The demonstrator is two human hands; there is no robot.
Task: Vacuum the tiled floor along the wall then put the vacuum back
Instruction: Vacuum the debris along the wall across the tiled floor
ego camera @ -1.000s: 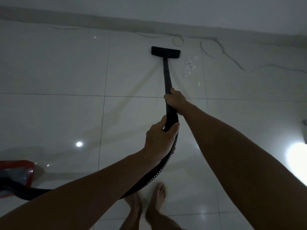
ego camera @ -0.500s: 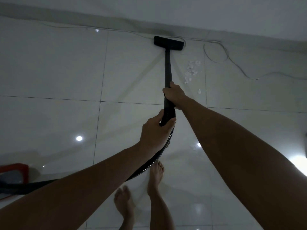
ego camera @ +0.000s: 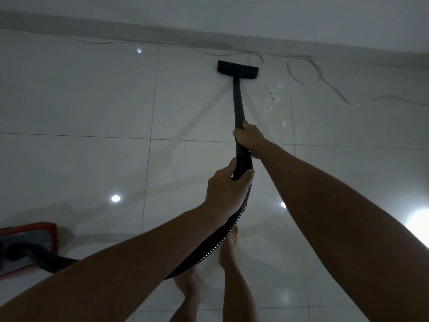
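Both hands' grip same; nozzle (ego camera: pixel 237 70) pulled off wall

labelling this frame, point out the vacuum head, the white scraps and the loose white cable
vacuum head (ego camera: pixel 238 69), head view, middle of the black nozzle
white scraps (ego camera: pixel 271 97), head view, centre of the cluster
white cable (ego camera: pixel 304 82), head view, bottom of its loop

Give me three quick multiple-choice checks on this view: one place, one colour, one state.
1. The white scraps of debris lie where, relative to the black flat vacuum floor head?
A. To its right
B. To its left
C. Under it

2. What colour is the vacuum body's rim at lower left?
A. Blue
B. Red
C. Yellow

3. How is the black vacuum wand held?
A. Left hand only
B. Right hand only
C. Both hands

Answers: A, the scraps sit right of the head; B, the rim shows red; C, left hand and right hand both hold it.
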